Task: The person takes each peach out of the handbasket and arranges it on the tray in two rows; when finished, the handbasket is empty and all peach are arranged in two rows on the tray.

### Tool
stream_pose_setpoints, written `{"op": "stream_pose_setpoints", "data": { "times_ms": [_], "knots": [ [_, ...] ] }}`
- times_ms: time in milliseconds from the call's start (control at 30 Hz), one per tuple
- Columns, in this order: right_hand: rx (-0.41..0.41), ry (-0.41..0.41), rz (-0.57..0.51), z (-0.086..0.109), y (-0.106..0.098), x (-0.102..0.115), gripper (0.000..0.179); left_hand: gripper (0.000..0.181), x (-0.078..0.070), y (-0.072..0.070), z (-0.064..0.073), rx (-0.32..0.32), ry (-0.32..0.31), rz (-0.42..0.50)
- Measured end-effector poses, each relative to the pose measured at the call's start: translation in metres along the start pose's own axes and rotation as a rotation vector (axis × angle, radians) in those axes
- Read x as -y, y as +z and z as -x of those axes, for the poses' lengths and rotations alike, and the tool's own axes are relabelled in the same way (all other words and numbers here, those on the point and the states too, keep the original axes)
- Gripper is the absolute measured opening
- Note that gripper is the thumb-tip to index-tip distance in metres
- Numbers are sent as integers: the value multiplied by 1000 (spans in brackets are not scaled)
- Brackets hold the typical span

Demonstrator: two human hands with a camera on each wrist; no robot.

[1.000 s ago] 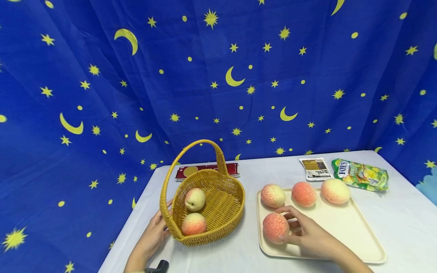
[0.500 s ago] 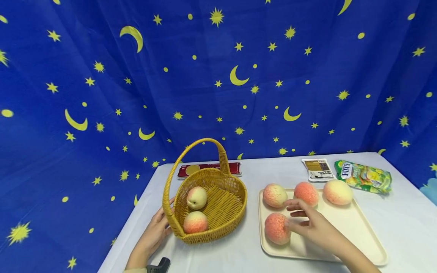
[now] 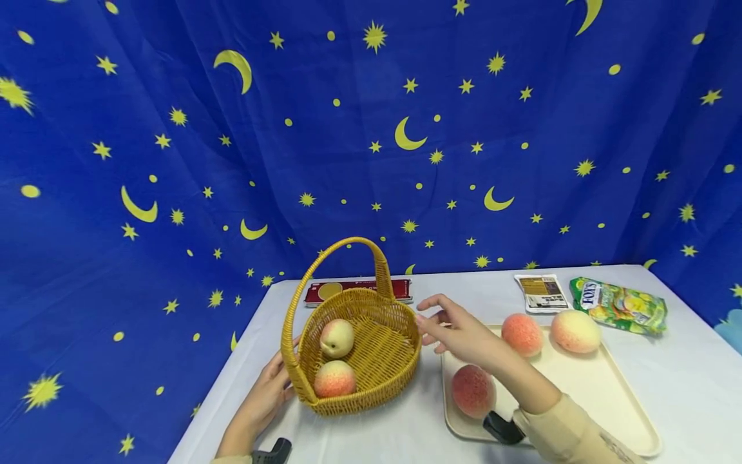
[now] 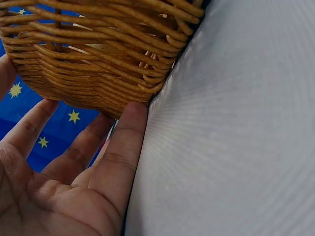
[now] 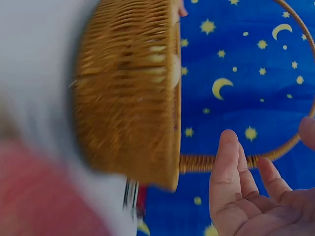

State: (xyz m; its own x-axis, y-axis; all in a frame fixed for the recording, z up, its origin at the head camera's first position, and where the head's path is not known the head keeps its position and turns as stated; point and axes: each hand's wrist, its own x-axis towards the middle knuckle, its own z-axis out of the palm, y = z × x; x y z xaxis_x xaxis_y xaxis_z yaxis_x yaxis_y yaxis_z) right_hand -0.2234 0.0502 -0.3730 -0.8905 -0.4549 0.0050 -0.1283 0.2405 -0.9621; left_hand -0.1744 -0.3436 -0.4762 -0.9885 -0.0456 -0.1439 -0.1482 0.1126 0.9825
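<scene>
A golden wicker basket (image 3: 371, 405) with a tall handle holds two peaches, a pale one (image 3: 336, 338) behind a pink-and-cream one (image 3: 335, 379). My left hand (image 3: 263, 399) rests its fingertips on the basket's left side; the left wrist view has these fingers (image 4: 120, 157) extended at the woven wall (image 4: 98, 59). At the basket's right rim is my right hand (image 3: 460, 332), fingers spread, holding nothing in the right wrist view. Below its forearm a red peach (image 3: 474, 391) lies on the cream tray (image 3: 580, 393).
Farther back on the tray are another red peach (image 3: 522, 335) and a pale peach (image 3: 576, 330). Behind it lie a small white-and-brown packet (image 3: 543, 293) and a green candy bag (image 3: 620, 304). A red flat package (image 3: 324, 291) sits behind the basket. A starry blue curtain (image 3: 348, 161) backs the table.
My right hand has let go of the red peach at the tray's front left and moved left to the basket's rim, now covering the tray's back-left peach. The left hand stays at the basket.
</scene>
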Motion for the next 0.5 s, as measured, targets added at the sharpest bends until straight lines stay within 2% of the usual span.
{"op": "stream_pose_setpoints", "data": {
  "times_ms": [267, 500],
  "knots": [
    [73, 71, -138, -70, 41, 24, 48, 62, 1, 1, 1, -14, 2, 17],
    [130, 133, -222, -112, 72, 31, 55, 63, 1, 2, 1, -28, 16, 12]
  ]
}}
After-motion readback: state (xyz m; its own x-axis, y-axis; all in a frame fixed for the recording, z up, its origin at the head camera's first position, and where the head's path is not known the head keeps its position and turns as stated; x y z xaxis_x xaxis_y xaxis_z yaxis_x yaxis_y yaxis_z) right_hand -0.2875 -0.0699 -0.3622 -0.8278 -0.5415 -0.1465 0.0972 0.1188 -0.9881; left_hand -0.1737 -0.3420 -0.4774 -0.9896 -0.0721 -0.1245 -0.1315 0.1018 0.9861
